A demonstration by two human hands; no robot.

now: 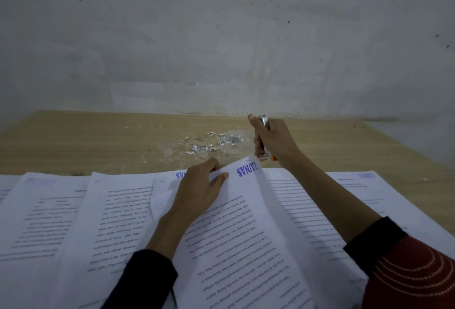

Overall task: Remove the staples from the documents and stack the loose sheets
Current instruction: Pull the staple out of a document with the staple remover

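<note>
- The counter (98,141) slopes nowhere that I can see, but it is crowded. Sheets reach out on both sides of the stamped document, so a careless sweep of an arm could push paper off the near edge.
- The loose sheets (49,222) left of the stamped document lie fanned and overlapping rather than squared. I judge that pages could get mixed or out of order when they are gathered.
- The stamped document (246,222) is lifted and bowed at its far corner. A hard tug there could tear the corner off instead of freeing the staple.
- The left hand (199,185) pinches that document's top edge, thumb in front and fingers curled behind. If this grip slips, the pages will shift under the tool.
- The right hand (273,141) is wrapped round the metal tool (264,121), thumb raised, just beyond the document's far corner. The tool's tip is close to the left fingers, so a jab is possible.
- The heap of staples and scraps (211,142) lies just beyond the document. Stray staples could snag sheets or prick skin.
</note>
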